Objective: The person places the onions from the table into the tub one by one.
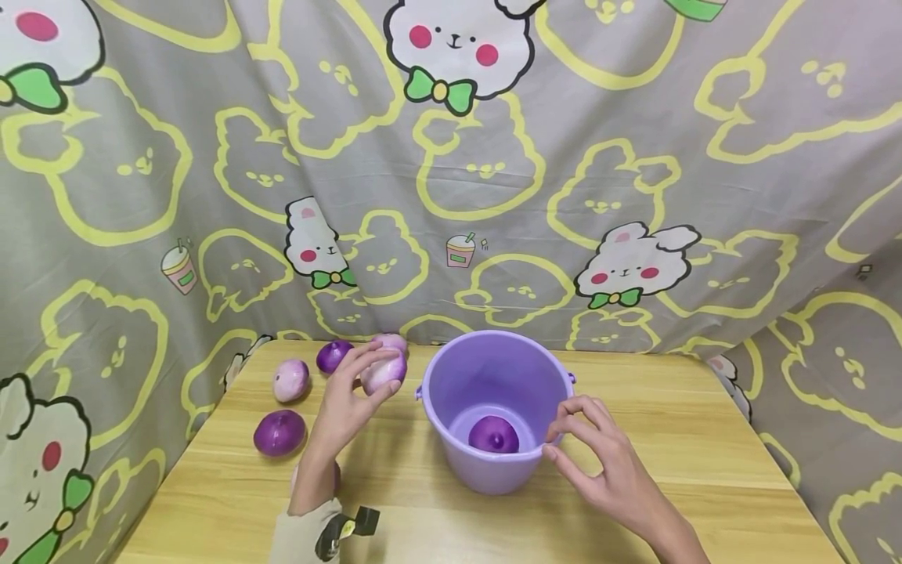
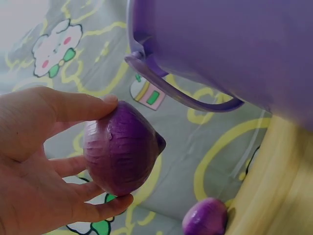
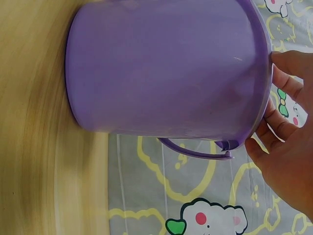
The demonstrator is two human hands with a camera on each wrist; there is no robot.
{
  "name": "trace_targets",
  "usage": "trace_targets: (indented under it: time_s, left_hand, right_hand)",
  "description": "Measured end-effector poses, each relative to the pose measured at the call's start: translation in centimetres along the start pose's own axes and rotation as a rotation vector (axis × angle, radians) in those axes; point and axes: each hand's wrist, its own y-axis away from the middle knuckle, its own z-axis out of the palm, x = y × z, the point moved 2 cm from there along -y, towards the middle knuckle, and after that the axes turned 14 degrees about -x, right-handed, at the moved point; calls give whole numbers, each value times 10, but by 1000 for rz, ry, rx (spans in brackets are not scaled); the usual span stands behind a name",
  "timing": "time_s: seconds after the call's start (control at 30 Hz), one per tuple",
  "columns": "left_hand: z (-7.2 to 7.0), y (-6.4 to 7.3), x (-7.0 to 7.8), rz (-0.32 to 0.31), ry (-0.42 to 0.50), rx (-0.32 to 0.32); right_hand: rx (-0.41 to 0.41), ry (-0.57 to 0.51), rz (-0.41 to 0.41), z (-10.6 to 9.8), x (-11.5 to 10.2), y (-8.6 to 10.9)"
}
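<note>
My left hand [image 1: 350, 395] holds a purple-and-white onion [image 1: 386, 374] above the table, left of the bucket. In the left wrist view, thumb and fingers pinch this onion [image 2: 122, 149] from opposite sides, its pointed tip facing away from the palm. A light purple bucket [image 1: 493, 475] stands upright on the table, with a dark purple onion [image 1: 493, 435] inside at the bottom. At the bucket's near right rim, my right hand [image 1: 609, 462] grips the edge with thumb and fingertips. The right wrist view shows the fingers of that hand [image 3: 288, 122] along the bucket rim.
Left of the bucket, several more onions lie on the wooden table [image 1: 676, 439]: a dark one [image 1: 279, 433], a pale one [image 1: 291, 381], another dark one [image 1: 333, 356] and a pale one [image 1: 391, 342] behind my hand. A patterned curtain [image 1: 493, 180] hangs behind the table.
</note>
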Motion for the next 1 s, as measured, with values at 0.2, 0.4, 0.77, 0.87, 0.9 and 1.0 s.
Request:
trace_targets:
  time_s: [0.2,0.4,0.77,0.87,0.9,1.0]
  left_hand:
    - [-3,0,8,18,-11,6]
    - [-5,1,16,34,-1,14]
    - [-5,3,27,64,2,36]
    - [-5,4,31,84,10,48]
    - [-6,4,33,91,10,53]
    - [-6,4,35,104,14,63]
  right_hand:
    - [1,1,5,0,-1,0]
    - [2,-1,3,0,0,1]
    - [7,-8,-9,1,0,1]
    - [7,-10,-9,1,0,0]
    - [7,-10,-7,0,0,0]
    - [4,-10,-2,0,0,0]
